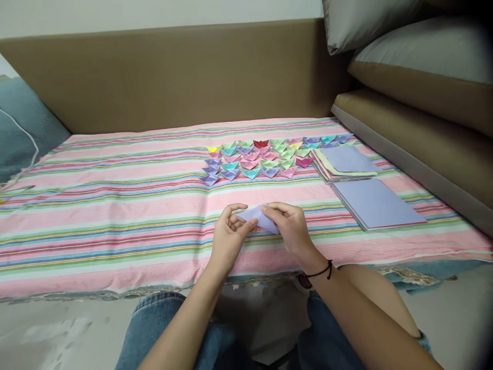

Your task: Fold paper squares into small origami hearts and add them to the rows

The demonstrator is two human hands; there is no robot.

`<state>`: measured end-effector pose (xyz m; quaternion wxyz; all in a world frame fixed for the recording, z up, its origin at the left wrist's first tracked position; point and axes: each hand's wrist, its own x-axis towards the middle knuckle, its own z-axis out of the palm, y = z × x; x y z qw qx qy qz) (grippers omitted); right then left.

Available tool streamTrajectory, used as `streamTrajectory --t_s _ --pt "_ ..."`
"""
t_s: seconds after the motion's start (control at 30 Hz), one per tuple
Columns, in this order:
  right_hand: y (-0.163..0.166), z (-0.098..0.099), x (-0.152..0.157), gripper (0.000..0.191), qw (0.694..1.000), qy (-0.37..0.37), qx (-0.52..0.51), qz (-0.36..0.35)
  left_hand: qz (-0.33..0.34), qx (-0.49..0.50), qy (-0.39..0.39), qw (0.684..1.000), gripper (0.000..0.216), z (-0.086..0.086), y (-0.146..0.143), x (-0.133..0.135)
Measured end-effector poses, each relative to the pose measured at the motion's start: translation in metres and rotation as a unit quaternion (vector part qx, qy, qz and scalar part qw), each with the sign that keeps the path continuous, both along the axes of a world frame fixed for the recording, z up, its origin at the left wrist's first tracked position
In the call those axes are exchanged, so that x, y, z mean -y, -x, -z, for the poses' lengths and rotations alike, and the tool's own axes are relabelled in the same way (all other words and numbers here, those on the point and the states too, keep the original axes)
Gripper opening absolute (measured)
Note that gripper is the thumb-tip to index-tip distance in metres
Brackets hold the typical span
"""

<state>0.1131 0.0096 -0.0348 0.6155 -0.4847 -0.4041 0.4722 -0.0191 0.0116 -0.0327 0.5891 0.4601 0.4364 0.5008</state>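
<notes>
Between my two hands is a small folded piece of lilac paper (262, 218), held above the striped cloth near its front edge. My left hand (231, 226) grips its left side, with the thumb on the near face. On the other side my right hand (288, 222) pinches the paper near its top, thumb in front; some fingertips are hidden behind it. Beyond my hands stand several rows of folded paper boats (250, 163) in purple, blue, pink, green, yellow and red.
To the right lie a stack of lilac paper squares (379, 204) and a looser stack of mixed colours (352, 160). Striped cloth (115, 216) covers the surface. Cushions (419, 113) pile up at the right, and a brown backrest (185, 77) runs behind.
</notes>
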Motion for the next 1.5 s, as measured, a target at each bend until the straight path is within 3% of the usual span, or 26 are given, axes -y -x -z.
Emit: streamTrajectory --t_s 0.27,0.57,0.83,1.03,1.2,1.5 --pt "-0.0021 0.0008 0.0007 0.017 1.000 0.002 0.005 -0.003 0.005 0.003 -0.003 1.000 0.030 0.0019 0.0016 -0.0018" --pt "-0.0027 0.0011 -0.0007 0.017 1.000 -0.003 0.016 -0.002 0.014 -0.008 -0.028 0.999 0.042 -0.0032 0.0026 -0.0011" --pt "-0.0045 -0.0003 0.0011 0.017 1.000 0.001 0.018 -0.013 0.003 0.011 -0.038 0.999 0.021 -0.0043 0.0030 0.0005" --pt "-0.0074 -0.0016 0.0007 0.016 1.000 -0.007 0.021 -0.003 -0.002 -0.023 -0.084 0.996 0.017 -0.0050 0.0015 0.0036" --pt "-0.0087 -0.0040 0.0025 0.015 0.999 -0.015 0.035 -0.008 -0.001 -0.036 -0.078 0.996 0.016 -0.0060 0.0031 0.0035" --pt "-0.0064 -0.0061 0.0025 0.017 1.000 0.002 0.011 0.003 0.015 -0.015 -0.026 0.999 0.037 -0.0064 -0.0005 0.0040"
